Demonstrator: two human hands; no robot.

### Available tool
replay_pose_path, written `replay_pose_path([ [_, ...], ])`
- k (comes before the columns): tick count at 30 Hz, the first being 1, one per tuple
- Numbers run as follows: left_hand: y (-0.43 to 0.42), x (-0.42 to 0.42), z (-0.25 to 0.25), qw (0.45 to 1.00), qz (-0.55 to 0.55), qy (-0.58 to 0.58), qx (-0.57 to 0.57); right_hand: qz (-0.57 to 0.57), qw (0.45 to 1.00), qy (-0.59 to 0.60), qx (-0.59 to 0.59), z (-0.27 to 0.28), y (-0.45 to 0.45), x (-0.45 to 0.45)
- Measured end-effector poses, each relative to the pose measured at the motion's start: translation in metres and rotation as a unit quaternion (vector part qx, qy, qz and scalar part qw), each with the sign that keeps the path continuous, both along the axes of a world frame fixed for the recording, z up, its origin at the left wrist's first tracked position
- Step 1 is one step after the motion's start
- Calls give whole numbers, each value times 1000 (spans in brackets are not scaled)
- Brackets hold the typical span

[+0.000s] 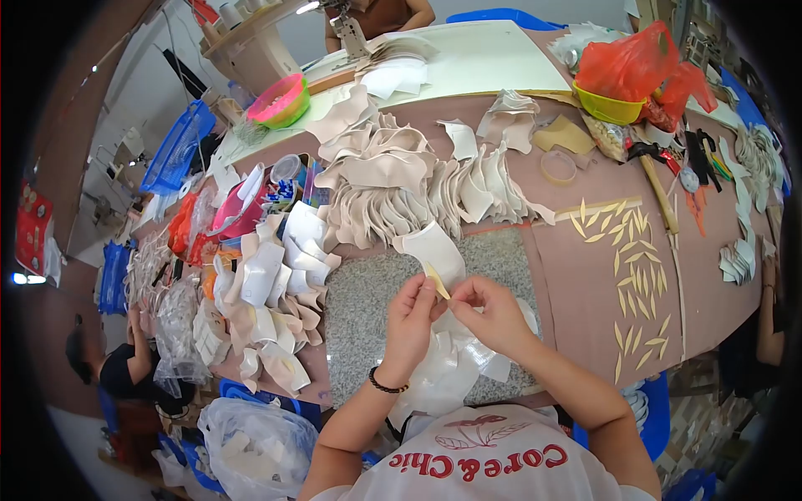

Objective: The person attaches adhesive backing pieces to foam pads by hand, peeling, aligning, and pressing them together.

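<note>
Both hands meet over the grey granite slab (359,317) at the middle of the table. A small yellow leaf-shaped piece (437,280) is pinched in my left hand (413,313), whose wrist wears a dark bead bracelet. Close beside it, my right hand (489,313) has thumb and fingers pressed together near the lower tip of the piece; what they hold is too small to make out. A curved white piece (434,246) lies just beyond the fingers. Under the hands is white translucent sheeting (451,367).
Beyond the slab stand stacked beige pieces (384,167). White pieces (263,271) are heaped at left. Yellow leaf-shaped pieces (635,259) lie in rows at right, near a hammer (660,194). A person (380,17) sits across the table; others are at both sides.
</note>
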State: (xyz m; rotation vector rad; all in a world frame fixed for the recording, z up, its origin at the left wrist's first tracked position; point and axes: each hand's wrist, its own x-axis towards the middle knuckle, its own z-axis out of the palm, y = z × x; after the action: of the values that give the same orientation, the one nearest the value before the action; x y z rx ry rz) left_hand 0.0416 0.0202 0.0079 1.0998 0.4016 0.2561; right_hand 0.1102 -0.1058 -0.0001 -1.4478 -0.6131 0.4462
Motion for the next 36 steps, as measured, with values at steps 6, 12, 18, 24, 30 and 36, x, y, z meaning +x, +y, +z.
replay_pose_path([
  [6,3,-3,7,993,-35,12,-110,8,997,30,-72,3,-2,-2],
  [12,1,-2,7,995,-46,23,-88,-23,996,-50,-71,2,-1,-4],
  [18,1,-2,4,995,-50,11,-84,-26,994,-73,-80,3,0,-4],
  [24,4,-3,2,995,-53,16,-81,-41,990,-114,-66,2,2,-5],
  [30,9,-3,11,992,-58,-4,-108,-67,994,-68,-47,-8,-6,2],
  [36,5,-8,15,996,-64,-22,-49,-117,991,59,5,-10,-3,8],
])
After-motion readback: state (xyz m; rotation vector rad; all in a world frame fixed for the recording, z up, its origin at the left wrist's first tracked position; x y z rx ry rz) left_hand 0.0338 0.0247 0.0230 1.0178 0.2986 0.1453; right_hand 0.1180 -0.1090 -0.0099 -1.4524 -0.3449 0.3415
